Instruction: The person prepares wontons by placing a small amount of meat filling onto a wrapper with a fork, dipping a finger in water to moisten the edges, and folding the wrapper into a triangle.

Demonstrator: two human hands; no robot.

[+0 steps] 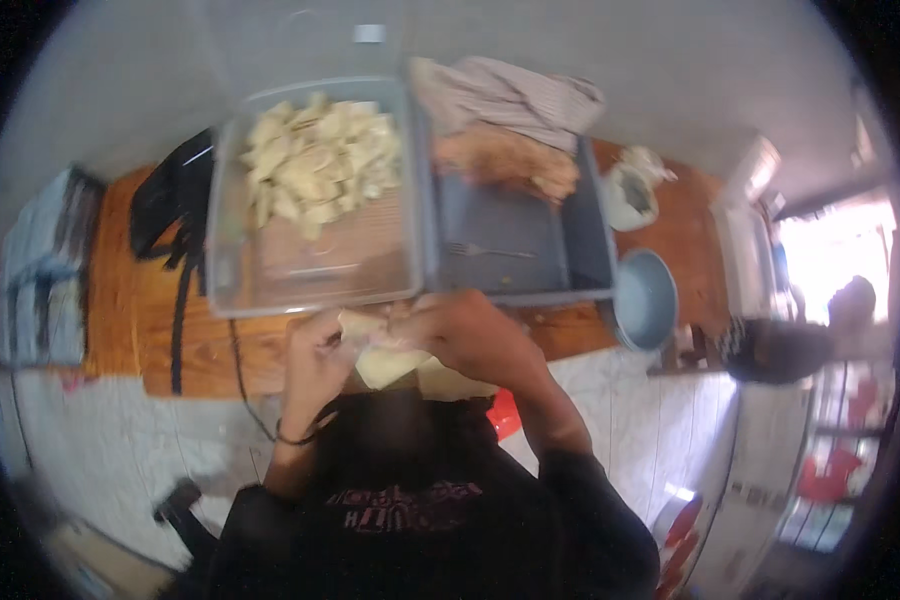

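Observation:
Close in front of my chest, my left hand (316, 361) pinches one edge of a pale yellow dough wrapper (391, 364). The other side of the wrapper is in the fingers of my right hand (454, 330). It looks partly folded, and blur hides whatever may be inside. Just beyond my hands stands a clear plastic bin (221, 225) with a heap of folded pale dumplings (319, 157) at its far end. Beside it, a grey tub (495, 225) holds an orange-pink mass of minced filling (506, 161), and a fork (493, 250) lies on its bare floor.
A striped cloth (510, 97) drapes over the tub's far end. Right of the tub are a knotted plastic bag (634, 191) and a blue-grey bowl (646, 300). On the left lie a black bag (172, 199) with straps and stacked wrapped packs (45, 277). Another person (780, 349) is at far right.

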